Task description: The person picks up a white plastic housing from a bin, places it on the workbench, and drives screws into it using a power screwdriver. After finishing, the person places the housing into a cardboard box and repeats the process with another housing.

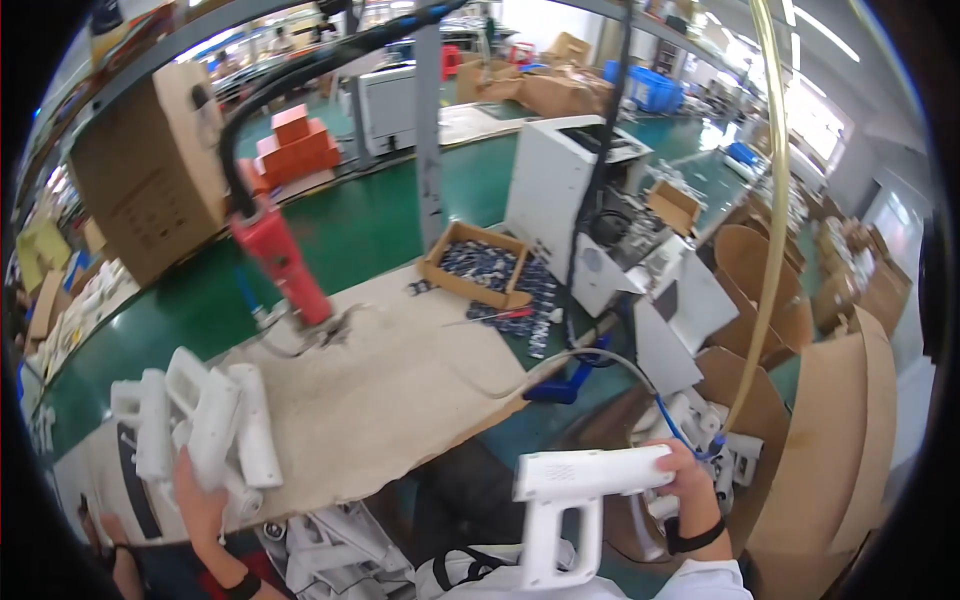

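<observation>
My right hand [688, 478] is closed around the rear end of a white gun-shaped plastic housing [590, 472], held level with its looped handle pointing down. Close beside that hand is the blue fitting [717, 446] of a clear yellowish hose; whether the fingers touch it, I cannot tell. At the left, my left hand [200, 497] grips the lower part of another white gun-shaped housing [212, 418], its fingers partly hidden behind it. More white housings [256, 430] lie close around it on the cardboard-covered bench [390, 370]. Black bands circle both wrists.
A red power tool [283, 262] hangs on a black cable over the bench. Behind are a carton of small dark parts [480, 262] and a white machine [560, 170]. White housings fill a box [335, 550] below and a carton [745, 400] at right. Another person's arm [122, 565] shows lower left.
</observation>
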### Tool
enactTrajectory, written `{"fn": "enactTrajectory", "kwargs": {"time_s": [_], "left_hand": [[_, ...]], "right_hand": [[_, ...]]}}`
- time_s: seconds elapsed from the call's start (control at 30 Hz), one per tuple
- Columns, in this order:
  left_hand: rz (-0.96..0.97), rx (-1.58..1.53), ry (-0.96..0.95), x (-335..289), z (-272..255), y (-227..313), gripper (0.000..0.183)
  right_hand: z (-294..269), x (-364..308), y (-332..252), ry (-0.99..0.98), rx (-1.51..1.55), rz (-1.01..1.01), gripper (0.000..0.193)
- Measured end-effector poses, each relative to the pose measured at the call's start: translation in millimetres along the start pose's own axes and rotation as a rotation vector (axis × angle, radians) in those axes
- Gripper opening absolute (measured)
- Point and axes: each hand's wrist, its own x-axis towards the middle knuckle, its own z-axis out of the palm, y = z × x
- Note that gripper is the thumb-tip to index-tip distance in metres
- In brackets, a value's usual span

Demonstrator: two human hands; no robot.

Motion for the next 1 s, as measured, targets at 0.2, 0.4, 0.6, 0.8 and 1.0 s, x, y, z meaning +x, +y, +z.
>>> {"fn": "enactTrajectory", "kwargs": {"time_s": [0.2,0.4,0.6,0.8,1.0], "left_hand": [[-0.094,-0.159,-0.023,-18.8,22.1,11.4,0.079],[0.015,-0.058,0.131,-26.2,22.7,30.8,0.069],[-0.025,-0.085,0.171,-27.4,15.7,65.4,0.073],[0.025,-0.111,0.163,-40.7,8.5,74.9,0.07],[-0.007,0.083,0.04,-56.7,-15.7,125.1,0.068]], "right_hand": [[-141.5,-118.0,75.5,0.547,0.396,-0.031,0.05],[-135.6,-130.3,60.0,0.21,-0.026,0.764,0.065],[114.6,-6.5,-40.3,-0.942,-0.738,0.014,0.057],[366.3,72.8,-78.5,-0.018,-0.576,-1.236,0.106],[434.2,140.0,-94.0,-0.389,-0.351,-0.931,0.05]]}}
